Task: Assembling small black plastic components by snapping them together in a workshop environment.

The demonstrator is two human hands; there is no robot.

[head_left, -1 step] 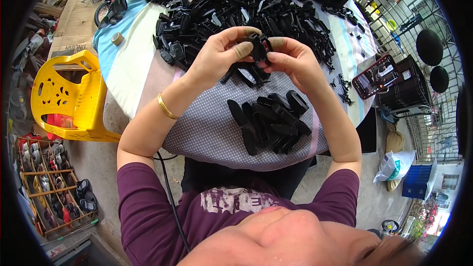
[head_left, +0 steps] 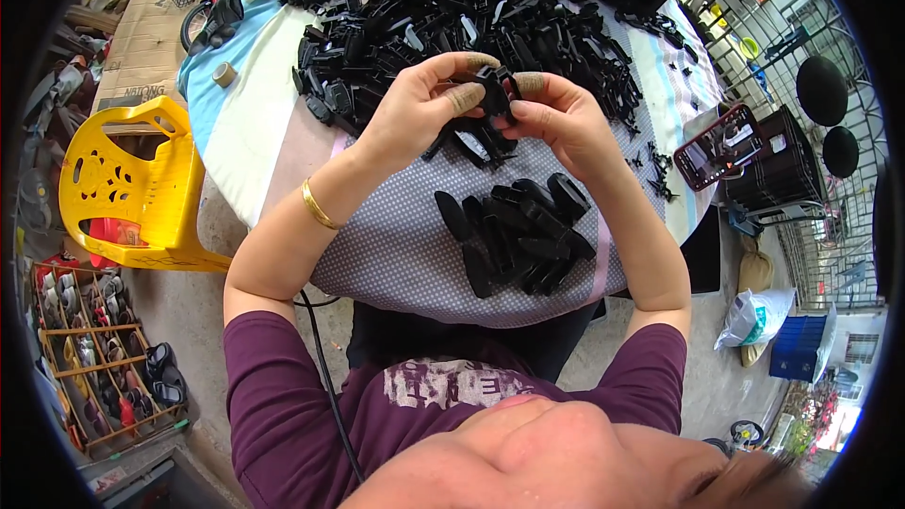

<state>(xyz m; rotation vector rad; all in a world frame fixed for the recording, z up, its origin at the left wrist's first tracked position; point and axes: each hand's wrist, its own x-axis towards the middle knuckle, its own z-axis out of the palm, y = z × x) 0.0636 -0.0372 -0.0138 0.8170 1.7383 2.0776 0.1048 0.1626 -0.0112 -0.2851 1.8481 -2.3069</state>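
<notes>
My left hand and my right hand meet over the table, both closed on a small black plastic piece. Thumbs and fingertips pinch it from either side, covering much of its shape. Brownish tape wraps some of my fingers. Just beyond lies a large heap of black plastic parts, many long and narrow. Nearer to me, a smaller pile of elongated, rounded black pieces rests on the patterned tablecloth.
A phone on a stand is at the table's right edge, beside small scattered black bits. A tape roll sits at the left. Left of the table stands a yellow plastic chair; a dark cable hangs by my left arm.
</notes>
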